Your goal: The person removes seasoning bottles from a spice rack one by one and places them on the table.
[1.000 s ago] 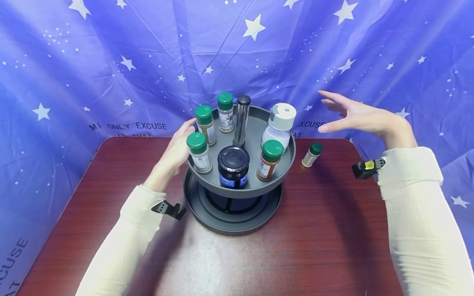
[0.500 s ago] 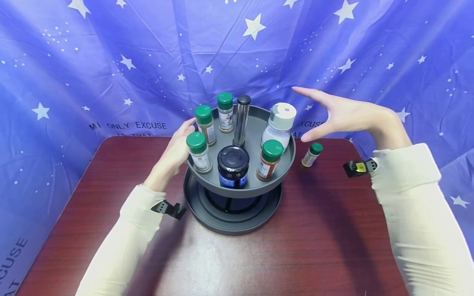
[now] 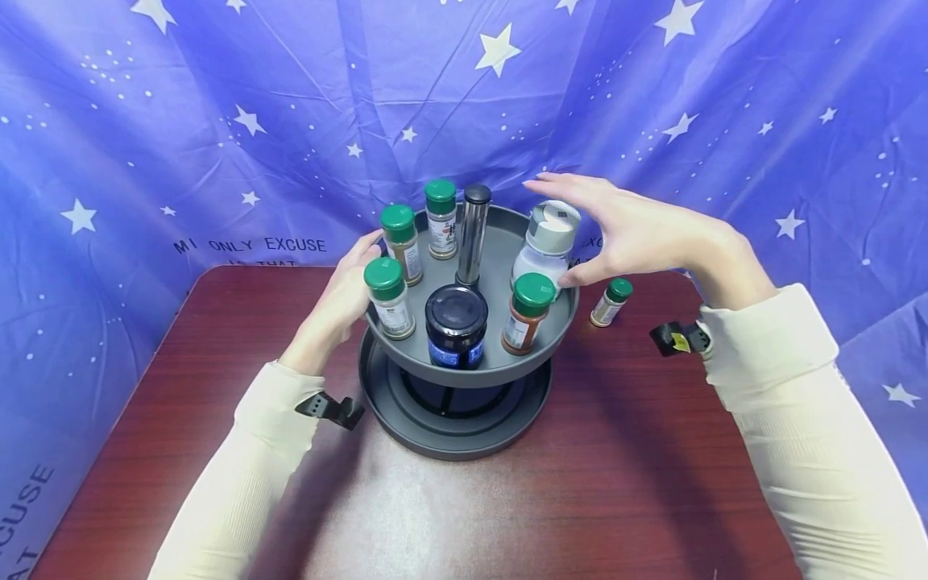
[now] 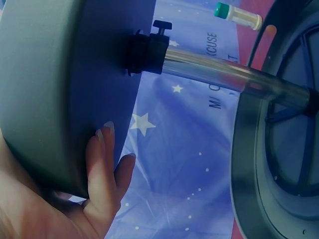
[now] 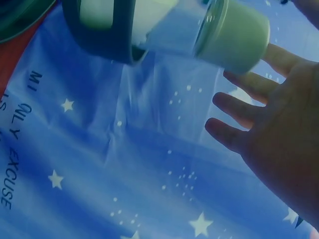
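My left hand holds the left rim of the two-tier turntable's upper tray; in the left wrist view its fingers curl beneath the tray. My right hand reaches over the tray's right side, fingers spread around the white-capped bottle at the back right. In the right wrist view, the fingertips lie close to its white cap; contact is hard to tell. In front of that bottle stands a green-capped spice jar. A dark-lidded jar is at the tray's front.
Several green-capped spice jars, including one at the left, stand around the metal post. The lower tray sits on the red-brown table. One small green-capped jar stands right of the turntable. A starry blue curtain hangs behind.
My right hand has moved left, from the air above the small jar on the table to around the white-capped bottle. The left hand and the turntable stay in place.
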{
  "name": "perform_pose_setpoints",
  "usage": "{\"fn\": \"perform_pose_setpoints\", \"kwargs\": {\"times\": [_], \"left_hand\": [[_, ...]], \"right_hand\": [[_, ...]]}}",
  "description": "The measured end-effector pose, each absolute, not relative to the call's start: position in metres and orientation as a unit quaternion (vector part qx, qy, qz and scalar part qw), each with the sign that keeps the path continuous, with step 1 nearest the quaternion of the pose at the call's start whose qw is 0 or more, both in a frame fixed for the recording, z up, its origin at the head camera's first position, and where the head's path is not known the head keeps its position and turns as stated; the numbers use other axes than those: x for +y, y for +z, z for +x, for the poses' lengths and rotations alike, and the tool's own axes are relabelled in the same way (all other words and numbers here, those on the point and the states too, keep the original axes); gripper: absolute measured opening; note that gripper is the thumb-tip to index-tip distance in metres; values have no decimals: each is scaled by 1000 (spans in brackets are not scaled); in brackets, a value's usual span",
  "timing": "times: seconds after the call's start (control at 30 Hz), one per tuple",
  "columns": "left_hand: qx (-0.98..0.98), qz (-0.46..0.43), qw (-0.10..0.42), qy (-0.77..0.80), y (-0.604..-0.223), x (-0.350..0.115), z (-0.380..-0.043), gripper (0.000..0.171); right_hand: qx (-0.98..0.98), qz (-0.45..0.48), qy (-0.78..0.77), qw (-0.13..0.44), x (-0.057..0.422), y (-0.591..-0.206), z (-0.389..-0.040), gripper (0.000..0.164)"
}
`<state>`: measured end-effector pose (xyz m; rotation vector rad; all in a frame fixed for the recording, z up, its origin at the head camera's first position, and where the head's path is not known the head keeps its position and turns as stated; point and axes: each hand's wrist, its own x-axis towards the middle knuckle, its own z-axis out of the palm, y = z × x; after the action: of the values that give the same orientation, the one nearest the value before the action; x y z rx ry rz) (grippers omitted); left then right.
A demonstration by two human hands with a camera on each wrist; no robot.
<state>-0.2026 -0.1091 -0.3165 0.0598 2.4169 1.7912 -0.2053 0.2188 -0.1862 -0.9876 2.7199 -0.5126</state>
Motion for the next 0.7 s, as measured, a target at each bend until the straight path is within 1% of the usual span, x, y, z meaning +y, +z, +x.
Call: {"fn": "perform_pose_setpoints", "kwargs": {"times": [0.27, 0.4, 0.6, 0.7], "left_hand": [[801, 20, 68, 594, -317, -109, -203, 50], [802, 18, 70, 592, -316, -109, -202, 49], [801, 16, 70, 594, -316, -109, -202, 49], [801, 16, 69, 594, -316, -109, -203, 49]], "right_hand": [[930, -340, -115, 83, 202, -192, -204, 93], [931, -343, -102, 73, 198, -197, -206, 83], [924, -369, -103, 25, 197, -202, -211, 59], [922, -371, -110, 16, 197, -202, -211, 54]]}}
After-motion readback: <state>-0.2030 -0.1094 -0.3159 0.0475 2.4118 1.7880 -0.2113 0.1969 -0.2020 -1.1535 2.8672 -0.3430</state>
